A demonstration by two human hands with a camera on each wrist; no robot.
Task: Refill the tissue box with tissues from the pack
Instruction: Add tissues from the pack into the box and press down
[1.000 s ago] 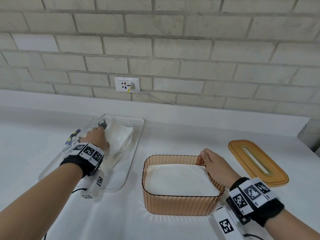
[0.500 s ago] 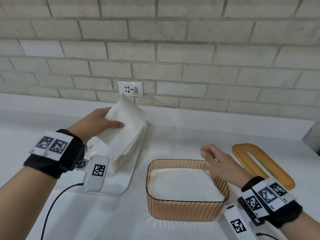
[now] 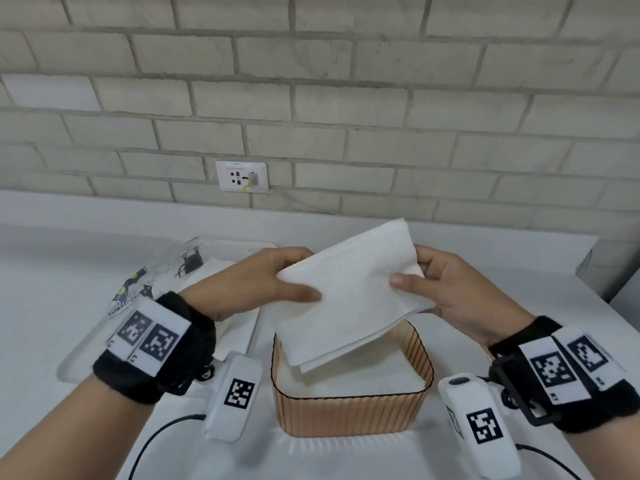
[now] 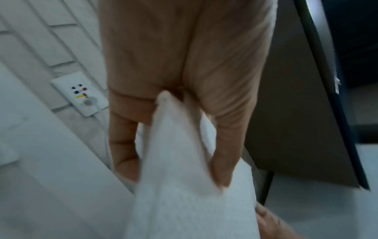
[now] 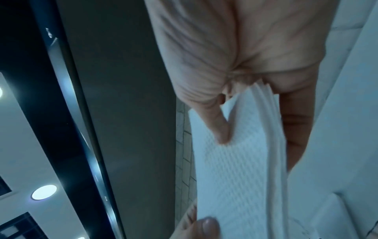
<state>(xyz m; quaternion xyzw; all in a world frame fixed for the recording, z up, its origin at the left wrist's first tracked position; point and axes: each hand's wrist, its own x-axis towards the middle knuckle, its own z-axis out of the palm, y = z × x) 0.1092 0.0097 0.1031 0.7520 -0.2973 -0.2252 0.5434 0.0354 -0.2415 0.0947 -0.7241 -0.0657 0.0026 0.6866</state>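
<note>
Both hands hold a folded stack of white embossed paper tissues (image 3: 349, 306) tilted above the ribbed amber plastic tissue box (image 3: 349, 410), its low near corner dipping just inside the rim. The left hand (image 3: 256, 284) is clenched on the stack's left edge, thumb on top and fingers beneath; the right hand (image 3: 450, 292) is clenched on the opposite edge in the same pinch. The box stands on the white desk (image 3: 52, 265) and already holds a layer of tissues. The opened clear printed plastic tissue pack (image 3: 156, 282) lies on a white tray (image 3: 242, 334) to the left.

To do this step well, I would level the stack first, square its edges to the box walls, then lower both ends together so the bottom sheets do not catch and fold on the rim. Each grip should stay near the edges and let go only once the stack rests on the layer below. The left wrist view is blurred, so how many fingers lie under the stack I cannot tell for sure. A flat press afterwards should settle it.
</note>
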